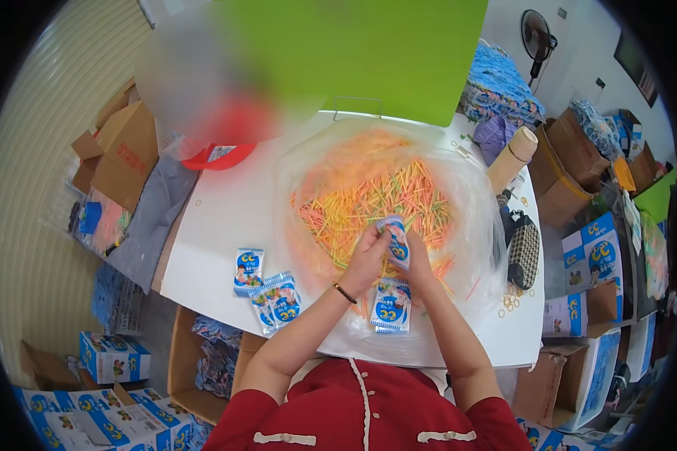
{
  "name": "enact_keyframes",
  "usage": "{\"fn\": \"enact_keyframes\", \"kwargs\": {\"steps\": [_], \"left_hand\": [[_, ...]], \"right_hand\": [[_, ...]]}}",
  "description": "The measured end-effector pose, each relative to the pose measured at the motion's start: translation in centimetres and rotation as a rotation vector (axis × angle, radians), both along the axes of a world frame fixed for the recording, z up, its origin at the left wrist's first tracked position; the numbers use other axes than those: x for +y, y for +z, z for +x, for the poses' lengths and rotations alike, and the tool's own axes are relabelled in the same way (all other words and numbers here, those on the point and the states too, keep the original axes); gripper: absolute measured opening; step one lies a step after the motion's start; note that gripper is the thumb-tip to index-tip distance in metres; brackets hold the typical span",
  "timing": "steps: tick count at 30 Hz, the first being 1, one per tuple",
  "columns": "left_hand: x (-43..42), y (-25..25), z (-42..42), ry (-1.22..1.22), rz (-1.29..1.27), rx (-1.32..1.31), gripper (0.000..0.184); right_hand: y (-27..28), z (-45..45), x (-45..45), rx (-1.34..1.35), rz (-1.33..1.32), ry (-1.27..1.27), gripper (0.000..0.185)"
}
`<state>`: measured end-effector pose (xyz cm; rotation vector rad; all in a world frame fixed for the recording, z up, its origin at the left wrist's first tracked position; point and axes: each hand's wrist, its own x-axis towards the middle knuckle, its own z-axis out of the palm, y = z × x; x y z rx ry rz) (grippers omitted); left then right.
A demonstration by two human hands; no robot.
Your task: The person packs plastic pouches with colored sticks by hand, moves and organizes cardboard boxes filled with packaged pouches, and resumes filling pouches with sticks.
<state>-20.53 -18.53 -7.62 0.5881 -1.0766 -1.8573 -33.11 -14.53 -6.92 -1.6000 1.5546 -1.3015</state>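
Observation:
Over a large clear plastic bag (483,225) full of short orange, yellow, pink and green sticks (414,188), I hold a small blue and white printed packet (396,242). My left hand (368,255) pinches its left side, and my right hand (418,263) wraps its right side. Whether the packet's end is sealed, I cannot tell. Just below my hands another such packet (390,307) lies on the bag's near edge. To the left, similar packets (278,301) overlap on the white table (218,218), and a single packet (249,270) lies right behind them.
A red basin (222,156), partly blurred, stands at the table's far left. A beige bottle (513,159), a checkered pouch (523,255) and rubber bands (513,301) lie along the right side. A green panel (399,60) rises behind. Cardboard boxes (132,154) surround the table.

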Motion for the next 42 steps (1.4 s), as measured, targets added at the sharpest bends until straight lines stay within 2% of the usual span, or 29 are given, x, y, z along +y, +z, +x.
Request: {"fn": "enact_keyframes", "kwargs": {"steps": [3, 4, 7, 10, 13, 16, 19, 22, 25, 28, 31, 34, 36, 37, 40, 42], "left_hand": [[-0.7, 0.7, 0.6, 0.058, 0.059, 0.161, 0.028], [-0.8, 1.0, 0.8, 0.072, 0.080, 0.210, 0.027], [-1.2, -2.4, 0.7, 0.044, 0.253, 0.203, 0.026], [-1.1, -1.4, 0.9, 0.105, 0.211, 0.279, 0.023], [-1.6, -0.5, 3.1, 0.186, 0.113, 0.171, 0.021], [-0.9, 0.9, 6.1, 0.187, 0.158, 0.035, 0.020], [0.2, 0.6, 7.8, 0.186, 0.192, 0.029, 0.020], [1.8, 0.0, 8.4, 0.164, 0.244, 0.047, 0.021], [2.8, 0.2, 8.4, 0.151, 0.254, 0.020, 0.022], [3.0, 0.6, 8.2, 0.163, 0.249, 0.023, 0.023], [3.0, 0.3, 7.9, 0.186, 0.198, 0.037, 0.024], [2.9, -0.6, 7.9, 0.148, 0.121, -0.026, 0.024], [3.2, -0.6, 7.7, 0.117, 0.105, -0.063, 0.023], [3.2, -0.9, 7.6, 0.105, 0.180, 0.025, 0.023], [3.2, -1.2, 7.4, 0.082, 0.363, 0.233, 0.023], [3.2, -0.6, 7.4, 0.105, 0.431, 0.295, 0.023]], "right_hand": [[-1.8, -0.9, -1.1, -0.237, 0.128, -0.077, 0.017], [-1.9, -0.9, -0.9, -0.234, 0.155, -0.042, 0.014], [-1.6, 0.0, -1.3, 0.054, -0.150, 0.029, 0.014], [-5.4, -2.4, -2.6, 0.125, 0.006, 0.064, 0.017], [-2.3, -4.8, -2.9, -0.159, 0.184, 0.053, 0.020], [0.5, -6.5, -2.7, 0.330, 0.194, 0.039, 0.026], [2.2, -5.8, -1.9, 0.525, 0.376, 0.197, 0.031], [-0.9, -4.8, -0.8, 0.727, 0.157, 0.280, 0.032], [-1.7, -4.3, -1.0, 0.911, 0.113, 0.321, 0.033], [-0.1, -4.2, -1.6, 0.766, 0.088, 0.271, 0.029], [-1.1, -2.8, -0.6, -0.433, 0.160, 0.185, 0.022], [-3.3, -1.8, 0.0, -0.604, 0.237, 0.136, 0.021], [-4.9, -1.8, -0.2, -0.514, 0.191, 0.091, 0.021], [-5.1, -1.8, -0.1, -0.470, 0.175, 0.068, 0.021], [-4.7, -2.4, -1.1, -0.575, 0.159, -0.184, 0.017], [-3.5, -2.6, -1.3, -0.502, 0.115, -0.189, 0.016]]}}
